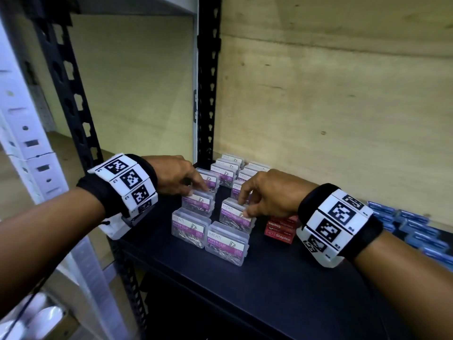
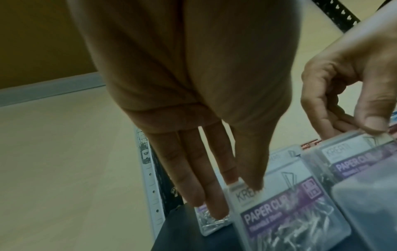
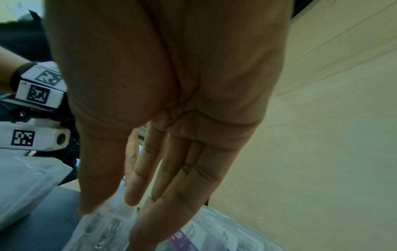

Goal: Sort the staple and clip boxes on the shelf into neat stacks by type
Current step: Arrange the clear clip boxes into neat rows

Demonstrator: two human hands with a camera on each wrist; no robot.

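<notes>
Clear plastic paper clip boxes (image 1: 221,197) with purple labels stand in two rows at the left end of a dark shelf (image 1: 245,278), running back toward a plywood wall (image 1: 331,106). The left hand (image 1: 175,175) reaches over the left row, thumb and fingers closing on the top edge of a left clip box (image 1: 199,203). The right hand (image 1: 268,195) pinches the top edge of a right clip box (image 1: 236,215) in the neighbouring row. Red staple boxes (image 1: 280,229) sit stacked just right of the clips, and blue boxes (image 1: 414,229) lie farther right along the shelf.

Likely risks: the smooth lids could slip from such light fingertip pinches, and a dropped or dragged box could knock the close-packed neighbours out of line. A lid popping open would spill clips.

Both wrist views are mostly filled by palm, so how firmly each box is held is hard to judge. The right wrist band hides part of the red stack, the blue boxes are cut off at the frame edge, and their labels are unreadable
</notes>
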